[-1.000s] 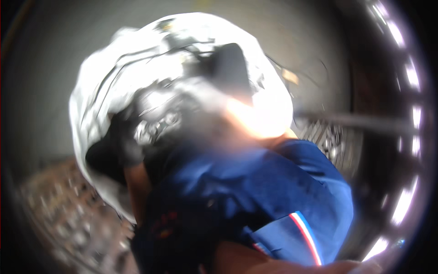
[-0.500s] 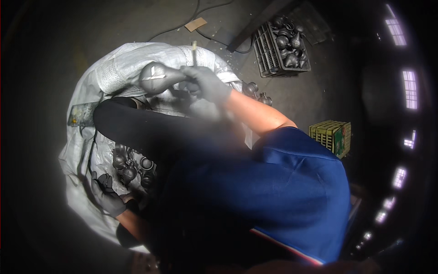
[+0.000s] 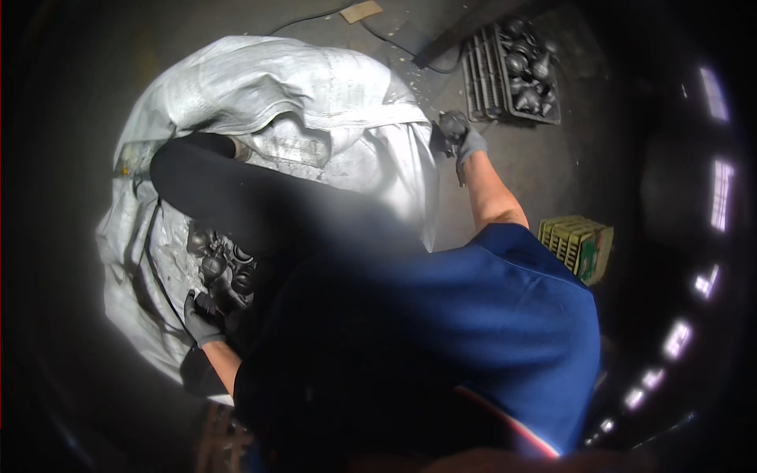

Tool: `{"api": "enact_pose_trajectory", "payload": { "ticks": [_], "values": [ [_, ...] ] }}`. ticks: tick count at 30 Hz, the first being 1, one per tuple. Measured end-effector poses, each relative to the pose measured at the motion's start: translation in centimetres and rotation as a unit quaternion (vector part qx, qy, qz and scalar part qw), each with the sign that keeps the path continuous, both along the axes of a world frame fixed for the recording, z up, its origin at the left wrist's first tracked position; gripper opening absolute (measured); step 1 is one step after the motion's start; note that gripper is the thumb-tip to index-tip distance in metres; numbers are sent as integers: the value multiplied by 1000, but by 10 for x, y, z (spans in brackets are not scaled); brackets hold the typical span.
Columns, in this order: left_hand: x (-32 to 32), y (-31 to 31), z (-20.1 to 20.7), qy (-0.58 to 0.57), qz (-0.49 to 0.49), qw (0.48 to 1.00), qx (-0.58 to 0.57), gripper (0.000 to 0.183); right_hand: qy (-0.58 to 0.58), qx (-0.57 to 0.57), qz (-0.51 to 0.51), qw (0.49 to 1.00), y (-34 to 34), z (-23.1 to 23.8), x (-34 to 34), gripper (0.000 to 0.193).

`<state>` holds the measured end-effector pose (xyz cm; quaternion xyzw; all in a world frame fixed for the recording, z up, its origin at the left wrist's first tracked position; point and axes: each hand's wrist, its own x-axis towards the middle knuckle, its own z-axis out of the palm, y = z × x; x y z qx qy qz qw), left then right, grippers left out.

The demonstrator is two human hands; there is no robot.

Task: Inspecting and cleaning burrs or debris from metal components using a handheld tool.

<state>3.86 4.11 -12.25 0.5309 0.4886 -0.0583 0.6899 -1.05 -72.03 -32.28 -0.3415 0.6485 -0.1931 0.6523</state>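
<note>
Head view: right grey-gloved hand (image 3: pixel 471 143) at dark-grey rounded metal part (image 3: pixel 452 125), right of white woven sack (image 3: pixel 236 83); grip unclear. Left grey-gloved hand (image 3: pixel 203 324) beside dark metal parts (image 3: pixel 212 267), fingers parted. Likely part-transfer step; next calls for steady fingers.

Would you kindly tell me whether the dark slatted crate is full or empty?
The dark crate looks well filled: dark, rounded parts lie heaped inside its open top, hiding its bottom.

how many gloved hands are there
2: the left hand, beside dark metal parts in the white sack; the right hand, beyond the sack's right edge, at a rounded part.
</note>
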Motion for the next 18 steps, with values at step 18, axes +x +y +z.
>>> {"api": "enact_pose_trajectory", "payload": {
  "ticks": [18],
  "values": [
    [-2, -48, -127, 17, -379, 853, 358, 38, -245, -126, 634, 722, 356, 301, 231, 35]
  ]
}}
